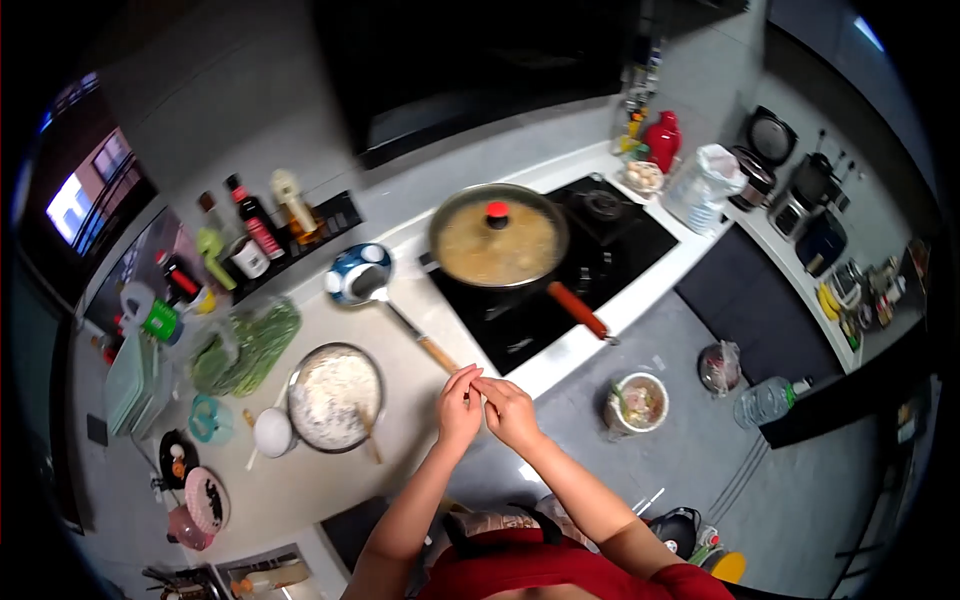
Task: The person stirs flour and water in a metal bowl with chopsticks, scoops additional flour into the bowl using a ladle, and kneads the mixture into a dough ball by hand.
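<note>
spatula (410, 322) rests with its head over the blue bowl (344, 264); i see left hand (459, 412) and right hand (511, 412) fingertips meeting, whether pinching anything i can't tell, pan (480, 285) already lidded, flour (338, 392) still loose.

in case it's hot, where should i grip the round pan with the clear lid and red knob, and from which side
Best, probably, by the long reddish-brown handle, right hand coming from the front: it juts off the pan towards the white counter's front edge, on that hand's side, with its length uncovered.
</note>
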`<control>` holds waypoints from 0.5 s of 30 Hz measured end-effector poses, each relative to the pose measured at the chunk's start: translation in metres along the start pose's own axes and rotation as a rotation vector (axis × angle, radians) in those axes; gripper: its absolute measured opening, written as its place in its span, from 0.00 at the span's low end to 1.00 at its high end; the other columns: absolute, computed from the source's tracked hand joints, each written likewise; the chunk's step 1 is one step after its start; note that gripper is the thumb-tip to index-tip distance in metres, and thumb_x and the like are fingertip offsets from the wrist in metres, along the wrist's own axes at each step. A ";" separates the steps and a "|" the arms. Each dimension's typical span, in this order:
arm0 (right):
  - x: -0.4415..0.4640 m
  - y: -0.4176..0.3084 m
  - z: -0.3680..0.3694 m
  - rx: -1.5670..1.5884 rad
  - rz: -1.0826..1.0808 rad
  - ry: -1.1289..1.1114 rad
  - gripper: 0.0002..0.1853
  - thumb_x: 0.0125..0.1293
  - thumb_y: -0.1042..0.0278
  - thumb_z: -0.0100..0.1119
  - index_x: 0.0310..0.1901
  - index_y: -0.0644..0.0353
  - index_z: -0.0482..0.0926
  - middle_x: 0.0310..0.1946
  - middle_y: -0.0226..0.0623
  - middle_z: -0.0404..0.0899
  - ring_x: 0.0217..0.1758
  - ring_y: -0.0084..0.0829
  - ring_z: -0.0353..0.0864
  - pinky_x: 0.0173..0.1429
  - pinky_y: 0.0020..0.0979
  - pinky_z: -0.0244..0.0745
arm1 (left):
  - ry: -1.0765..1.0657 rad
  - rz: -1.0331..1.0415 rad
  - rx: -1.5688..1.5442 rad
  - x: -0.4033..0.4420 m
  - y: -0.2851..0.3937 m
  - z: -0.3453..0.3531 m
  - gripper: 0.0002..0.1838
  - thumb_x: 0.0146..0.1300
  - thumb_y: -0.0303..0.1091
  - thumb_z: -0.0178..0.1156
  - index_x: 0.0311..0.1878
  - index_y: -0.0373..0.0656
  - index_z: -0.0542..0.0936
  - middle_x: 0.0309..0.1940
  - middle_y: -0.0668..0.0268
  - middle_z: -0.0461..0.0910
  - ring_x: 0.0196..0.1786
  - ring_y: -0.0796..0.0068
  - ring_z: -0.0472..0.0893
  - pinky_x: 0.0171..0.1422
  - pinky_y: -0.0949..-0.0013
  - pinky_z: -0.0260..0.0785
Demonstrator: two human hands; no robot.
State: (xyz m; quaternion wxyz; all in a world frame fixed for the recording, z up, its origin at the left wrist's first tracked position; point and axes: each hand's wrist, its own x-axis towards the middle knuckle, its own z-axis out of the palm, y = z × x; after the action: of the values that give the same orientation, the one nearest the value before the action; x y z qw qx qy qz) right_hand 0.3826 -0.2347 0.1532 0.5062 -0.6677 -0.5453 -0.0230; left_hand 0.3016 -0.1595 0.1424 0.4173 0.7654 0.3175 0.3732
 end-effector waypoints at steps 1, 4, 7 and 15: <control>-0.003 0.014 -0.027 -0.019 0.018 0.041 0.18 0.44 0.84 0.50 0.40 0.61 0.79 0.37 0.40 0.80 0.38 0.41 0.79 0.43 0.35 0.75 | 0.018 0.038 -0.059 -0.001 0.008 0.033 0.13 0.55 0.20 0.50 0.43 0.41 0.78 0.45 0.61 0.77 0.44 0.60 0.78 0.47 0.67 0.71; -0.021 0.061 -0.107 -0.087 0.077 0.136 0.17 0.45 0.84 0.50 0.39 0.61 0.79 0.36 0.40 0.80 0.37 0.40 0.79 0.43 0.34 0.75 | -0.037 0.142 -0.091 -0.005 0.053 0.122 0.13 0.54 0.20 0.50 0.42 0.40 0.78 0.44 0.60 0.78 0.45 0.61 0.78 0.47 0.66 0.71; -0.037 0.107 -0.180 -0.127 0.179 0.205 0.15 0.47 0.82 0.50 0.38 0.61 0.79 0.36 0.42 0.80 0.36 0.41 0.80 0.40 0.34 0.76 | -0.142 0.166 -0.152 -0.009 0.084 0.211 0.14 0.53 0.20 0.49 0.42 0.40 0.78 0.42 0.59 0.78 0.45 0.60 0.78 0.47 0.66 0.71; -0.046 0.226 -0.311 -0.136 0.492 0.247 0.13 0.53 0.79 0.49 0.39 0.62 0.80 0.33 0.45 0.80 0.34 0.40 0.81 0.39 0.31 0.76 | -0.363 0.094 -0.171 0.009 0.121 0.394 0.15 0.53 0.21 0.50 0.44 0.41 0.79 0.36 0.58 0.79 0.30 0.73 0.78 0.32 0.74 0.71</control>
State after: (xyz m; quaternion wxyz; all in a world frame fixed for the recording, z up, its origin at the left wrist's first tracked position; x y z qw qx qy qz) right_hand 0.6958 -0.4604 0.1309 0.5130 -0.8047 -0.2981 -0.0171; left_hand 0.6571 -0.3656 0.1043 0.5134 0.7958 0.1680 0.2737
